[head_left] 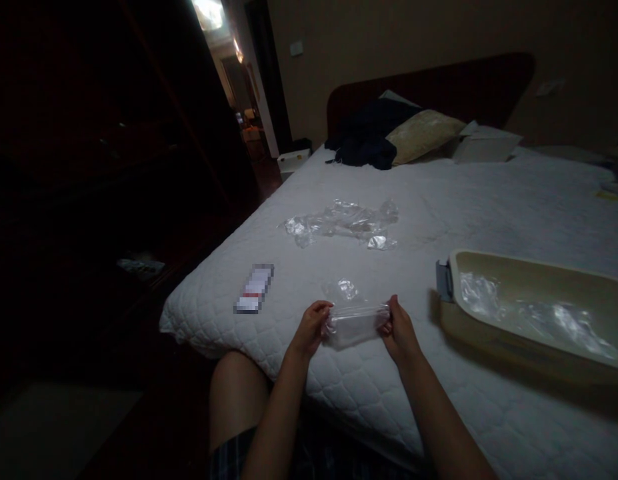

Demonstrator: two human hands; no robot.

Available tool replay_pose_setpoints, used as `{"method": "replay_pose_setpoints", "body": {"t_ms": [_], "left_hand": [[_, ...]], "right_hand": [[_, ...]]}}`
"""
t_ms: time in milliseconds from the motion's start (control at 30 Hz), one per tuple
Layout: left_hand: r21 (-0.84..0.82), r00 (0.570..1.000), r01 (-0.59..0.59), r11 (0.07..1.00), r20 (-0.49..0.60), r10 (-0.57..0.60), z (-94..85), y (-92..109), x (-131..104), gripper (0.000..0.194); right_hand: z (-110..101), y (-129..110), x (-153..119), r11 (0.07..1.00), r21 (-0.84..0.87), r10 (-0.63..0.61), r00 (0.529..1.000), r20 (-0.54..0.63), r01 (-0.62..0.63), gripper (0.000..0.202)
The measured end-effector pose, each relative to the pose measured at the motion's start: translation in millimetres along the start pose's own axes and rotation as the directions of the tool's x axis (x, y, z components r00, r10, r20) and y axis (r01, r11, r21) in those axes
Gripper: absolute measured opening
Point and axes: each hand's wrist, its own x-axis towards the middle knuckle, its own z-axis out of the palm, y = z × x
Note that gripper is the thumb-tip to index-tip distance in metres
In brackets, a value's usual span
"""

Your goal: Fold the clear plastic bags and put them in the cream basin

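Clear plastic film (356, 321) — stretched between my left hand (313, 327) and my right hand (399, 328), each with thumb and fingers pinched on one end — spans above the near edge of the white quilted bed (359, 380). Just beyond it lies a small crumpled piece (347, 289); farther off, a larger heap of clear plastic (346, 221). A pixelated rectangle (255, 289) rests to the left; a beige bin (519, 333), right, holds more plastic.

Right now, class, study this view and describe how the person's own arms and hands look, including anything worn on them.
Both the left hand and the right hand are ungloved, with slender fingers. The forearms are bare as far as they show: no sleeve, watch, bracelet or marking is visible. The light is too dim to settle small details such as nails or thin rings.
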Motion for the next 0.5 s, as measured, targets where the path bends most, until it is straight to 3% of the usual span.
{"method": "replay_pose_setpoints", "body": {"t_ms": [200,300,500], "left_hand": [[-0.148,1.000,0.001,0.989,0.016,0.002,-5.5,0.5,-1.4,0.028],[-0.194,0.999,-0.027,0.981,0.012,0.030,-5.9,0.6,-0.4,0.031],[-0.224,0.999,-0.033,0.974,-0.013,0.031,-5.5,0.2,2.4,0.025]], "right_hand": [[-2.4,0.2,2.1,0.997,0.076,0.028,0.999,-0.044,-0.024,0.038],[-0.7,1.1,1.8,0.997,0.082,-0.002,1.000,-0.022,0.004,0.030],[1.7,-5.7,-2.9,0.993,0.100,0.064,0.997,0.053,-0.069,0.028]]}}
